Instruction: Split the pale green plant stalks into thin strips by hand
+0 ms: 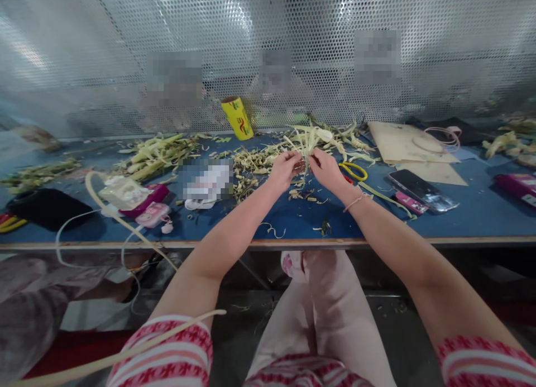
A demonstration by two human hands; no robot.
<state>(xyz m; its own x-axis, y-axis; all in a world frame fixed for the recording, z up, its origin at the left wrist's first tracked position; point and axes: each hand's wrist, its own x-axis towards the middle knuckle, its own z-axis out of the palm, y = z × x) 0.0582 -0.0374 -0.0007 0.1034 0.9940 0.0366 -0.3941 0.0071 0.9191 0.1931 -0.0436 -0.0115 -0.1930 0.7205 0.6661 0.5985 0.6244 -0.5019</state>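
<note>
Over the middle of the blue table, my left hand [285, 171] and my right hand [325, 169] meet with their fingers closed in a pinch. Between them is a bunch of pale green plant strips [309, 140], fanning upward from the fingertips. The exact grip of each fingertip is too small to make out. Behind and left of my hands lie dry plant scraps [255, 159]. Right beside my right wrist are yellow-handled scissors [359, 173], partly hidden by my hand. A few pale trimmings [301, 195] lie just below my hands.
A yellow tube [238, 119] stands tilted against the perforated metal panel [293, 18]. Leafy stalks [157, 158], a white bundle [209, 180] and a purple box [151, 200] with cables are left. Brown card sheets [406, 141] and a phone [422, 189] lie right. A seated person's leg [37, 303] is at left.
</note>
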